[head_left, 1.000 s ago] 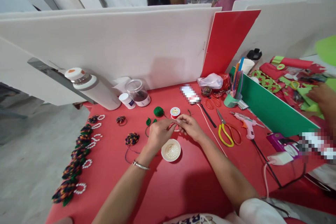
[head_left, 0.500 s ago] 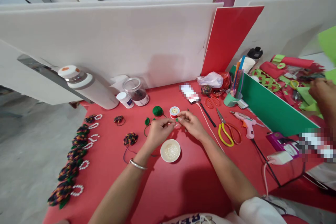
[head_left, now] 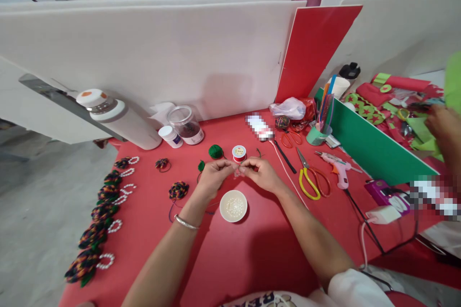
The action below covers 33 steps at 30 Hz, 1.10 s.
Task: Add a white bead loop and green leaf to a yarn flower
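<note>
My left hand (head_left: 215,178) and my right hand (head_left: 262,174) meet fingertip to fingertip over the red table (head_left: 151,249). Both are pinched closed; something small and thin between them is too tiny to make out. Just behind the fingertips stands a spool of red thread (head_left: 238,154). A white bowl of small pearl beads (head_left: 233,206) sits in front of them. A green yarn ball (head_left: 215,151) lies behind my left hand, and a multicoloured yarn piece (head_left: 178,190) is to its left.
Yarn pieces with bead loops (head_left: 92,235) line the left edge. Bottle (head_left: 127,122) and jar (head_left: 186,125) stand at the back left. Rightward are yellow-handled scissors (head_left: 309,183), a pink glue gun (head_left: 338,168), a green divider (head_left: 374,148) and another person's hand (head_left: 444,127).
My fingertips have come closer together, and my right fingers have curled in and moved slightly down. The other person's hand at the right has shifted a little.
</note>
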Tool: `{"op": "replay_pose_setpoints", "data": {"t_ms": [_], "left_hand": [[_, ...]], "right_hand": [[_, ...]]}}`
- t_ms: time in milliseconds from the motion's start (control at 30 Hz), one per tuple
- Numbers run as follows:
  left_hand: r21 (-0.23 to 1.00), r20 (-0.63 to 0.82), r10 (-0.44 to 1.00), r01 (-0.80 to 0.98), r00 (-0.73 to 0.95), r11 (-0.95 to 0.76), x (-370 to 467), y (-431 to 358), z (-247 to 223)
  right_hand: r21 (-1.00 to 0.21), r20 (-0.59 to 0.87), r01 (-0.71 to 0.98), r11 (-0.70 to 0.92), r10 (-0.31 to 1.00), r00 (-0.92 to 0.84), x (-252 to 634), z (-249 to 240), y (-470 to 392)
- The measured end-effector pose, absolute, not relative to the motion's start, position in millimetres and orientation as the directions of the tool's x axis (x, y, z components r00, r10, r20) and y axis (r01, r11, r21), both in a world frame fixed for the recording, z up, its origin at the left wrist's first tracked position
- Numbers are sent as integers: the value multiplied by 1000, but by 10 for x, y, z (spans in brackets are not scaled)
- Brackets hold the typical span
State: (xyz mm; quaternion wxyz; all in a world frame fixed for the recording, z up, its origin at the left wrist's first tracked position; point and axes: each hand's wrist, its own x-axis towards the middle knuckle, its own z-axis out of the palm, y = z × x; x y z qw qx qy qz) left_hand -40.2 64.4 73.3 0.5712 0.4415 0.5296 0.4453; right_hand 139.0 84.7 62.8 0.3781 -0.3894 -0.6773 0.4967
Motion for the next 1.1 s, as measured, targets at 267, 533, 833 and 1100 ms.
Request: {"op": "replay_pose_setpoints", "data": {"t_ms": [267, 533, 833, 1100], "left_hand": [[968, -238, 969, 69, -68, 243, -486, 655, 621], [747, -441, 855, -416, 273, 519, -526, 705, 653], [749, -449, 834, -374, 322, 548, -490, 687, 690], [941, -324, 928, -41, 185, 337, -365, 606, 838]], "right_hand": [[-973, 94, 170, 158, 937, -335, 1467, 645, 877], [-873, 198, 334, 356, 883, -426, 1411, 646, 812], [-768, 244, 445, 461, 853, -462, 1386, 718, 739], [-771, 266, 442, 458, 862, -430, 1440, 754, 751]]}}
